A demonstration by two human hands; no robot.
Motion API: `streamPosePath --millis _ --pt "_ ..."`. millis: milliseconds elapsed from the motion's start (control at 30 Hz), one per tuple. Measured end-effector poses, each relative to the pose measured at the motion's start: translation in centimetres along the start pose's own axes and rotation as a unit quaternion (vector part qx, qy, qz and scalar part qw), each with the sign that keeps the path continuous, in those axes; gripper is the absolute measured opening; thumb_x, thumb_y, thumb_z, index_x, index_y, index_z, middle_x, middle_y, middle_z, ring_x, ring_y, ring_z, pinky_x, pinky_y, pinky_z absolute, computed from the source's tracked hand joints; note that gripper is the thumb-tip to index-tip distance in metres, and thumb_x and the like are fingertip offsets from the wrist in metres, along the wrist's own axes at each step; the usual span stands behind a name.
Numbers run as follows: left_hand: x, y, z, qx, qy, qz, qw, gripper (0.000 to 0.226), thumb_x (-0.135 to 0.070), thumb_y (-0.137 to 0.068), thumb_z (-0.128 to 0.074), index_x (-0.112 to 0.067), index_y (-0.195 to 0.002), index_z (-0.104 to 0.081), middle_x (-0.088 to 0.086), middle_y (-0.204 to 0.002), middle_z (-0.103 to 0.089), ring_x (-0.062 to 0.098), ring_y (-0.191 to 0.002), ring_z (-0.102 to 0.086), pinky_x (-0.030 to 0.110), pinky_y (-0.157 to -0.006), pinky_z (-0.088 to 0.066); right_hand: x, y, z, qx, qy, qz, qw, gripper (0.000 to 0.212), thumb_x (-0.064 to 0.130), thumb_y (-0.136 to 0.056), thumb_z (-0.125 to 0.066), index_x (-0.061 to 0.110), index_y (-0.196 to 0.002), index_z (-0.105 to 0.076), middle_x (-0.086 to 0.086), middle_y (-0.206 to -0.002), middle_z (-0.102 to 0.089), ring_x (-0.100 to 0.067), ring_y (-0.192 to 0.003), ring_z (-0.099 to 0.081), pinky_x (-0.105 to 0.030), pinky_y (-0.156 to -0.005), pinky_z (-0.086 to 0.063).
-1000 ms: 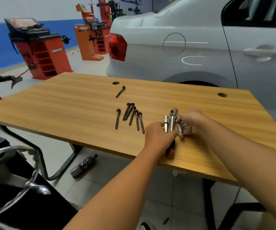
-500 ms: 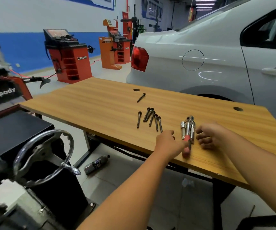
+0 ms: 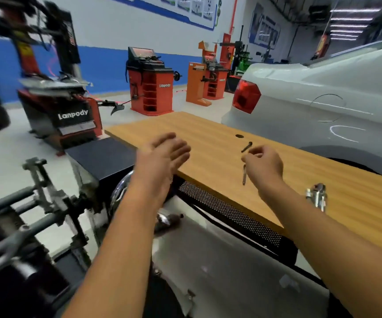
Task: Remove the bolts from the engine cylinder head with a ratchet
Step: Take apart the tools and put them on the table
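Workshop floor — wooden table [image 3: 208,134], grey car [image 3: 323,92] behind

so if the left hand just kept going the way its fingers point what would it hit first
Probably nothing close: the left hand, open and blurred, points up and right over the wooden table corner. Past that lies open floor, though depth is unclear.

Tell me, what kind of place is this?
Most likely a car repair or tyre workshop: a white car is parked beside the wooden table, and red wheel-service machines stand along the blue wall.
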State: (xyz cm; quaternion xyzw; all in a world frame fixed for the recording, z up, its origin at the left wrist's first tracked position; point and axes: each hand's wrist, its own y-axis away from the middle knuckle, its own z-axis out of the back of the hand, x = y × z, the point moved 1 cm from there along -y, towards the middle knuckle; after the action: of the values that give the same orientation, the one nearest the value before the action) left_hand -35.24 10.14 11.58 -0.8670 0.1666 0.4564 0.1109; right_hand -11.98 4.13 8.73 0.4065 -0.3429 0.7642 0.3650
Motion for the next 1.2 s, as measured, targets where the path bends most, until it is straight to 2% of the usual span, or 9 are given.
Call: streamPosePath --millis 133,267,400,567,733,933,1000,1067,1200 --pt "-13.9 5.9 12.5 -0.073 -0.035 -0.094 0.992 0.013 -0.019 -0.097 -0.061 -0.009 -0.099 -0.069 0.005 -0.070 -0.069 0.007 -0.049 -0.059 0.017 -0.043 -0.046 10.4 9.1 -12.4 0.184 -0.128 0.099 0.970 0.007 0.026 -0.088 -0.073 0.028 -0.087 -0.066 0.008 -0.084 -0.067 -0.011 -0.079 -0.063 -0.028 -0.062 -0.047" --pt "-26.5 14.5 26.1 -0.288 -0.141 -0.178 0.930 0.013 -0.030 -0.078 -0.065 -0.019 -0.086 -0.064 -0.006 -0.062 -0.061 -0.001 -0.041 -0.045 0.011 -0.038 -0.031 19.7 16.7 -22.5 0.295 -0.171 0.178 0.923 0.007 0.027 -0.083 -0.075 0.026 -0.082 -0.068 0.008 -0.078 -0.067 -0.014 -0.075 -0.064 -0.029 -0.065 -0.046" --pt "-32.8 22.8 37.6 -0.499 -0.213 -0.156 0.826 0.004 -0.026 -0.091 -0.059 -0.022 -0.091 -0.057 -0.010 -0.056 -0.059 -0.001 -0.039 -0.044 0.011 -0.036 -0.029 25.6 21.6 -30.7 0.397 -0.159 0.206 0.880 0.011 0.033 -0.076 -0.072 0.022 -0.076 -0.071 -0.006 -0.080 -0.075 -0.014 -0.068 -0.067 -0.028 -0.059 -0.052" --pt "-31.6 32.1 45.7 -0.722 -0.333 -0.015 0.606 0.011 -0.025 -0.094 -0.066 -0.023 -0.083 -0.067 0.000 -0.081 -0.071 0.009 -0.062 -0.057 0.024 -0.056 -0.039 26.0 25.9 -36.2 0.515 0.042 0.170 0.839 0.041 0.048 -0.092 -0.066 0.010 -0.078 -0.072 -0.008 -0.085 -0.072 -0.026 -0.078 -0.063 -0.041 -0.077 -0.049" --pt "-26.4 34.6 46.9 -0.616 -0.295 0.231 0.693 0.041 -0.041 -0.095 -0.067 -0.010 -0.069 -0.069 0.005 -0.061 -0.067 0.021 -0.052 -0.056 0.025 -0.050 -0.041 24.6 26.1 -34.1 0.482 0.113 0.074 0.866 0.049 0.059 -0.086 -0.062 0.014 -0.066 -0.068 -0.007 -0.076 -0.070 -0.030 -0.078 -0.062 -0.040 -0.078 -0.046" --pt "-28.6 32.1 45.8 -0.580 -0.271 0.342 0.688 0.033 -0.040 -0.079 -0.061 -0.009 -0.068 -0.059 0.011 -0.056 -0.057 0.023 -0.047 -0.048 0.025 -0.048 -0.032 27.0 27.4 -32.3 0.473 0.112 -0.213 0.848 0.029 0.037 -0.082 -0.080 0.016 -0.073 -0.062 0.000 -0.053 -0.052 -0.017 -0.044 -0.044 -0.029 -0.049 -0.038" --pt "-29.8 31.1 46.7 -0.584 -0.308 0.329 0.675 0.047 -0.049 -0.099 -0.058 -0.010 -0.075 -0.067 0.012 -0.073 -0.072 0.031 -0.067 -0.067 0.032 -0.061 -0.049 27.1 28.1 -32.2 0.455 0.094 -0.272 0.843 0.025 0.035 -0.080 -0.079 0.013 -0.085 -0.067 -0.001 -0.059 -0.058 -0.019 -0.048 -0.051 -0.030 -0.050 -0.044" --pt "-31.2 29.7 47.6 -0.595 -0.234 0.268 0.720 0.044 -0.055 -0.104 -0.053 -0.018 -0.091 -0.072 0.010 -0.091 -0.079 0.031 -0.086 -0.074 0.039 -0.078 -0.057 27.4 28.8 -31.9 0.443 0.083 -0.279 0.848 0.031 0.035 -0.078 -0.078 0.008 -0.092 -0.074 -0.006 -0.075 -0.072 -0.025 -0.061 -0.065 -0.034 -0.056 -0.052" --pt "-32.8 26.9 49.1 -0.569 -0.145 0.210 0.782 0.038 -0.053 -0.100 -0.057 -0.020 -0.103 -0.076 0.010 -0.091 -0.081 0.024 -0.073 -0.078 0.038 -0.071 -0.058 28.3 30.3 -31.0 0.461 0.038 -0.335 0.821 0.025 0.027 -0.082 -0.076 0.007 -0.096 -0.079 -0.011 -0.085 -0.079 -0.030 -0.066 -0.075 -0.047 -0.059 -0.064"
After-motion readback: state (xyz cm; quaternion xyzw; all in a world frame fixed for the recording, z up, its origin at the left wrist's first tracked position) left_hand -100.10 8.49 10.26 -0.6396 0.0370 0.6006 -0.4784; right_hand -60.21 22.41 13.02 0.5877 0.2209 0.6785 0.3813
